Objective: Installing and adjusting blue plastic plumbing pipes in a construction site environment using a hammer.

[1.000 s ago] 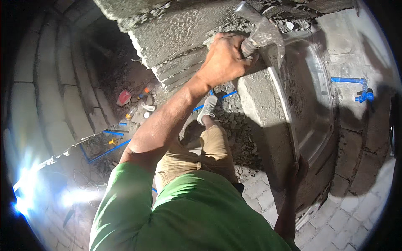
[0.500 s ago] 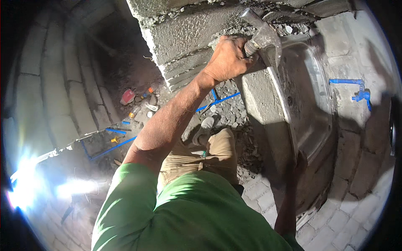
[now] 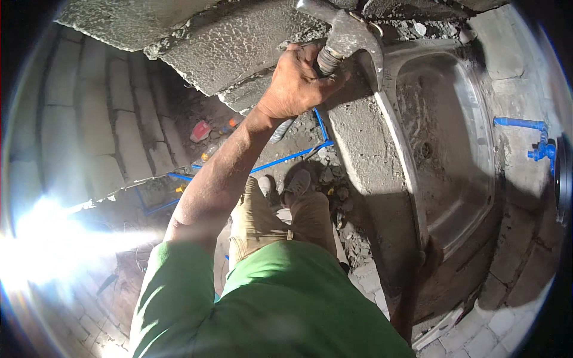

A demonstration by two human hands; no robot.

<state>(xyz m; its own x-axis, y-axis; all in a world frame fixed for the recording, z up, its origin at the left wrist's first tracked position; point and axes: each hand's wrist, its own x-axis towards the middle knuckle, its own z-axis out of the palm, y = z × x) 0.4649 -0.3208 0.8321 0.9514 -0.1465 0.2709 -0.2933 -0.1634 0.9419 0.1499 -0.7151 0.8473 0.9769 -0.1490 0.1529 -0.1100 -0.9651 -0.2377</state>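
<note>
My left hand (image 3: 296, 83) is closed round a claw hammer (image 3: 349, 37), gripping it just below the steel head. The end of its handle shows beneath my wrist. The head lies over the far left corner of a metal sink (image 3: 439, 101), a dusty steel basin set along a rough concrete counter (image 3: 358, 140). In deep shadow, my right hand (image 3: 431, 255) rests at the sink's near edge; its fingers cannot be made out.
Rough plastered masonry (image 3: 239, 45) juts out at the top. A blue pipe with a tap (image 3: 542, 149) sticks out from the block wall at right. Blue pipes (image 3: 292, 156) and rubble lie around my feet. Bright light glares at left.
My view has shifted, so more of the sink and the upper masonry shows. My left hand still grips the hammer near its head, and my right hand stays by the sink's near edge.
</note>
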